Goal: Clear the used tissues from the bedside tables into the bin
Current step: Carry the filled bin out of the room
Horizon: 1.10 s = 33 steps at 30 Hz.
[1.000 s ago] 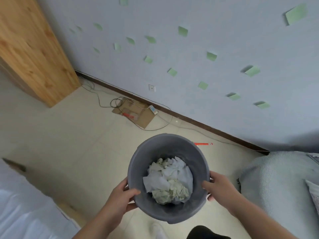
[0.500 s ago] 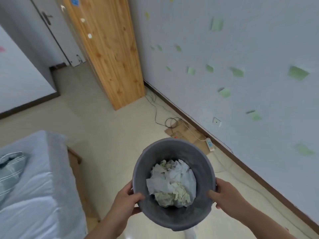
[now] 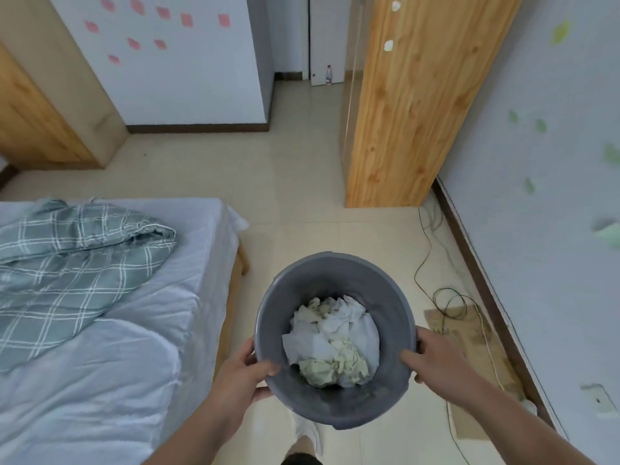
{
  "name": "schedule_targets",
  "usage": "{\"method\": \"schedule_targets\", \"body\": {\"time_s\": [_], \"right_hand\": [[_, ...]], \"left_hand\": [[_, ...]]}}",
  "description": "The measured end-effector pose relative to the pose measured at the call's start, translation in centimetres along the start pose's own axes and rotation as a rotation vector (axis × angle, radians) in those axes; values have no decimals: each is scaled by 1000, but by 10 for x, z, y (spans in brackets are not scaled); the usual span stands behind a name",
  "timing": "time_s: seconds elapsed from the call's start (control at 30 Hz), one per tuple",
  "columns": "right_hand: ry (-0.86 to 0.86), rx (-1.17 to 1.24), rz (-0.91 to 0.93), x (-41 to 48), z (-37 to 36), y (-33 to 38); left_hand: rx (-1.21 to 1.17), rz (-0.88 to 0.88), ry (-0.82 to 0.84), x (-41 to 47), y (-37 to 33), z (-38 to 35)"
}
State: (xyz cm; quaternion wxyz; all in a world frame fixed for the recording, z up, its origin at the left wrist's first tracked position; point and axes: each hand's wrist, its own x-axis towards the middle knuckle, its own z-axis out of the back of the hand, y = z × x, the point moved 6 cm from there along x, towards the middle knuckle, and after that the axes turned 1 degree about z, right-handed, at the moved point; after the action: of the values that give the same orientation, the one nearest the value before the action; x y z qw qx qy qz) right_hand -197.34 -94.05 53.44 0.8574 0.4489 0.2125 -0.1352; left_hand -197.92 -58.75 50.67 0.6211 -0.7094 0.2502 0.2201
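Both hands carry the grey bin (image 3: 335, 273) beside the bed (image 3: 134, 330): left hand (image 3: 243, 374) and right hand (image 3: 436, 359) each grip its rim, crumpled tissues (image 3: 332, 344) heaped inside

- Floor (image 3: 295, 182): pale cream tiles.
- Bed (image 3: 110, 347): left, light-blue sheet, green checked quilt (image 3: 67, 260) on it.
- Wooden wardrobe (image 3: 409, 105): right of centre, beside the wall.
- Wall (image 3: 536, 162): pale blue, green paper notes.
- Cables (image 3: 439, 290): lying along the skirting.
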Motion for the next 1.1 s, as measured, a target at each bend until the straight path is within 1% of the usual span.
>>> {"method": "schedule_targets", "body": {"time_s": [0.13,0.27,0.4,0.47,0.6,0.67,0.8,0.9,1.03,1.1], "right_hand": [[65,-24,-11,81,1,59],[68,-60,35,150,25,123],[36,-76,50,223,51,157],[37,-65,41,270,62,162],[72,-34,43,373,72,188],[101,-21,54,428,81,210],[147,-25,119,523,106,284],[170,-48,180,584,122,350],[195,-32,229,662,120,423],[211,8,201,699,109,448]], "left_hand": [[-19,42,-18,62,-57,27],[19,27,-23,125,-133,40],[45,-16,23,189,-206,32],[61,-17,27,230,-231,28],[57,31,1,312,-286,24],[79,34,-51,352,-316,28],[24,-6,-81,412,-388,38],[-23,-55,-155,450,-438,56],[-93,-70,-204,515,-480,92],[-117,-59,-208,551,-498,113]]}}
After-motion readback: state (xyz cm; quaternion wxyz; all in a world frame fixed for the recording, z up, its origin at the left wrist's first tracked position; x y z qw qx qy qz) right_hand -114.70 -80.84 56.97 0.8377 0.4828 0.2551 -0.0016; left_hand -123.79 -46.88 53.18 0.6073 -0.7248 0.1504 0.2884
